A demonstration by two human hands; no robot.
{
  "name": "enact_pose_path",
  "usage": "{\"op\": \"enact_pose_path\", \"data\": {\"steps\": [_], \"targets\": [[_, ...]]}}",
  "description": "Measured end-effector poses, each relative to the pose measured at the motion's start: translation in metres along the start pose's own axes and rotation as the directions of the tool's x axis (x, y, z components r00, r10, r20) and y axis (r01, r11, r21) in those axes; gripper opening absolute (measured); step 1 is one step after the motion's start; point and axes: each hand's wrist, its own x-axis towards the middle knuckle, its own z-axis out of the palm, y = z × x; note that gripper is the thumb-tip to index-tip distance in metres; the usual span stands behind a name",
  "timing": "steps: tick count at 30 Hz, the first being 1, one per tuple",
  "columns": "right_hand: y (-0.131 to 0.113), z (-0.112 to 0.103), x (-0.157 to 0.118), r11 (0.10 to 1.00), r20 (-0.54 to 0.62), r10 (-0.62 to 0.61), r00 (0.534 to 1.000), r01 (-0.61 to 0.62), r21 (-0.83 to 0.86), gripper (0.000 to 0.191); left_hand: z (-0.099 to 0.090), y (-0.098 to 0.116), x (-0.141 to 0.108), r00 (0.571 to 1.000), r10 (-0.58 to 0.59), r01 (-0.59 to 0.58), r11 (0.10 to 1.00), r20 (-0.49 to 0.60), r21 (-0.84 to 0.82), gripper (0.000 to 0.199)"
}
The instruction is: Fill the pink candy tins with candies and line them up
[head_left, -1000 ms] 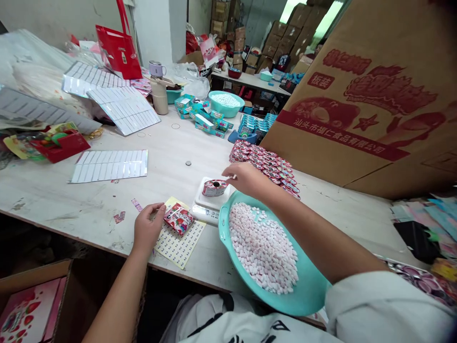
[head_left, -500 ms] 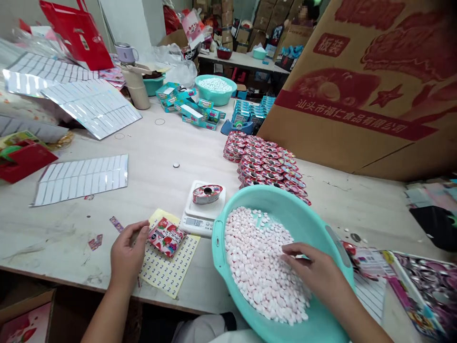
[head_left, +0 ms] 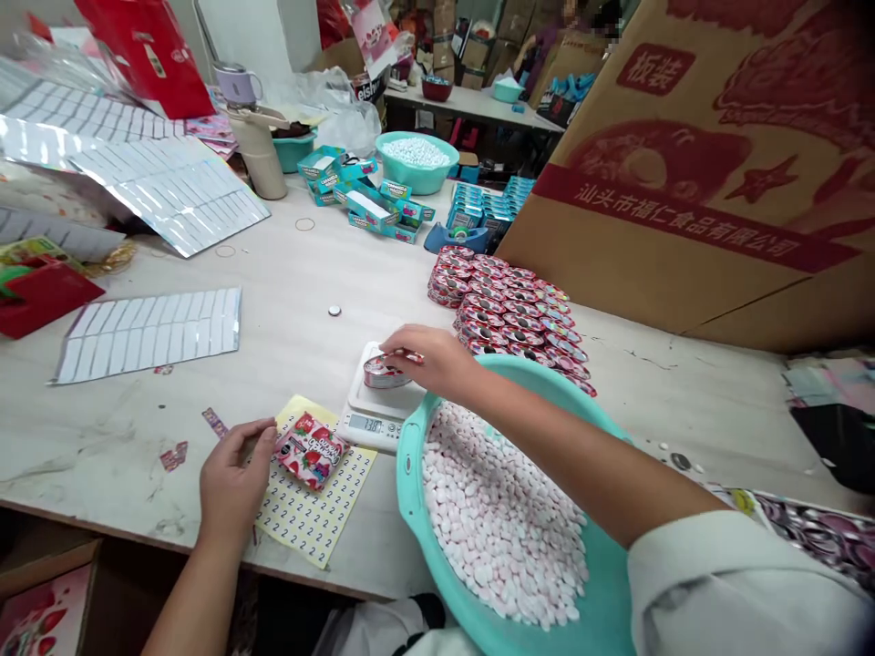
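My right hand (head_left: 441, 360) reaches across the teal basin (head_left: 412, 483), its fingertips pinched over a small oval red-and-white tin (head_left: 384, 375). Whatever the fingertips hold is hidden. Under the tin is a white digital scale (head_left: 352, 428) with a lit display. Pale pink-white candies (head_left: 506, 528) fill much of the basin. My left hand (head_left: 236, 478) rests at the table's front, thumb and fingers apart and holding nothing. Just right of it, a strawberry-printed packet (head_left: 311, 451) lies on a yellow sheet of number stickers (head_left: 297, 524).
Stacked oval tins (head_left: 512, 314) stand behind the basin, beside a large cardboard box (head_left: 684, 210). Farther back are teal cartons (head_left: 373, 208), a blue tape dispenser (head_left: 455, 239) and another candy basin (head_left: 418, 178). Label sheets (head_left: 150, 333) lie left. A person is in the background.
My right hand has left the candies in the basin and moved left and away from me to the tin on the scale. My left hand stays beside the packet.
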Motion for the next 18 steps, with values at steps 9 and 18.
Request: {"op": "enact_pose_path", "data": {"steps": [9,18], "targets": [[-0.021,-0.024,-0.022,0.917,0.098,-0.089,0.991,0.12,-0.381,0.033,0.001,0.0,0.002,0.998,0.062,-0.062,0.998,0.013,-0.008,0.035],[-0.068,-0.01,-0.157,0.855,0.236,0.518,0.822,-0.488,-0.175,0.041,0.001,0.004,0.003,0.996,0.088,-0.088,0.996,0.003,-0.008,0.038]]}}
